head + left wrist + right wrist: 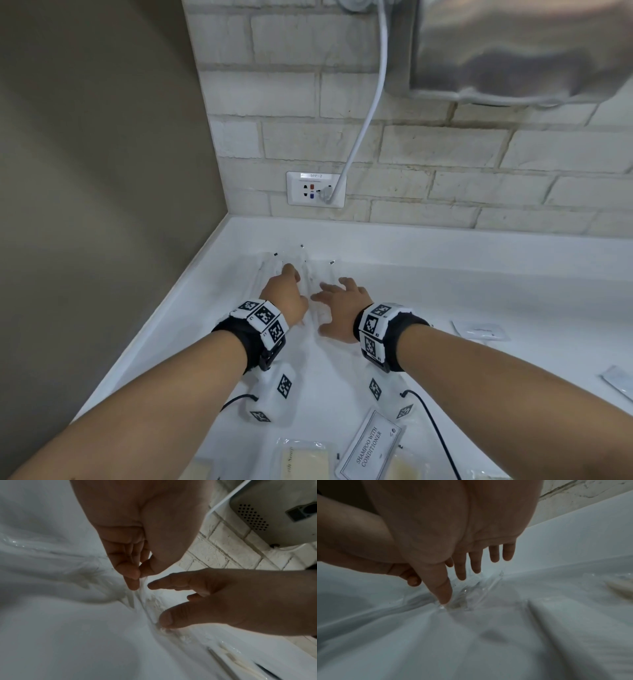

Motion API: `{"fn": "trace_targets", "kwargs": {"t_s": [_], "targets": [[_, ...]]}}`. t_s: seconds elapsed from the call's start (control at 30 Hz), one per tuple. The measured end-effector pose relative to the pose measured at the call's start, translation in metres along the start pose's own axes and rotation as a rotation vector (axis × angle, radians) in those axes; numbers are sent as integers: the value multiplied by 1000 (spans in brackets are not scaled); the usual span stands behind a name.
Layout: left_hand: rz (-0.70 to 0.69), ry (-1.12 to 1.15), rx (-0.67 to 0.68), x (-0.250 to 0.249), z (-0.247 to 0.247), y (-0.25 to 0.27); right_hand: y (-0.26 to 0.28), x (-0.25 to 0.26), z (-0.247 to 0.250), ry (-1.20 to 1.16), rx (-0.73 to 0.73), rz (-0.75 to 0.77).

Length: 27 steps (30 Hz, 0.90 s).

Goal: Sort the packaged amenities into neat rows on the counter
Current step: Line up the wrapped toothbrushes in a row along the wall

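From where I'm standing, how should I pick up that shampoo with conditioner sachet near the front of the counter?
The shampoo with conditioner sachet lies flat on the white counter, too thin to grip across its faces. Come from above at its bare right long edge, slide a thumb under and pinch that edge. A soap packet crowds its left side, so I'd avoid that approach.

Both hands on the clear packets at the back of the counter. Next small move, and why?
Probably nudge the clear packet straight beside its neighbours. The left hand pinches its edge, the right hand presses it flat with spread fingers, and it lies slightly askew in the row.
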<state>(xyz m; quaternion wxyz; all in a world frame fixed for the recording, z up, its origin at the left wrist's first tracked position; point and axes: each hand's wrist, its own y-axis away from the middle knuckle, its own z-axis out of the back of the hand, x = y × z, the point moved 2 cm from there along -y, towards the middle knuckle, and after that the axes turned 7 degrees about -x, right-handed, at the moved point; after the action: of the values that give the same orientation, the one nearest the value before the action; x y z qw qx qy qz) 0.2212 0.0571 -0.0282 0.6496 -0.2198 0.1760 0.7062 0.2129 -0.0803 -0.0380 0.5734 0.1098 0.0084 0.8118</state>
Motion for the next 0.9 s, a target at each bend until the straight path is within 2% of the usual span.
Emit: {"fn": "trace_targets", "kwargs": {"t_s": [0.17, 0.27, 0.47, 0.67, 0.9], "targets": [[27, -24, 54, 2, -4, 0, 2, -5, -3, 9, 65, -34], [24, -62, 45, 5, -6, 1, 3, -8, -4, -26, 46, -51], [-89, -205, 127, 11, -8, -2, 2, -8, -2, -87, 7, -60], [-164, -330, 83, 10, -10, -2, 2, -7, -2, -53, 48, -42], [-255, -556, 148, 11, -11, 1, -1, -8, -6, -51, 32, -40]]}}
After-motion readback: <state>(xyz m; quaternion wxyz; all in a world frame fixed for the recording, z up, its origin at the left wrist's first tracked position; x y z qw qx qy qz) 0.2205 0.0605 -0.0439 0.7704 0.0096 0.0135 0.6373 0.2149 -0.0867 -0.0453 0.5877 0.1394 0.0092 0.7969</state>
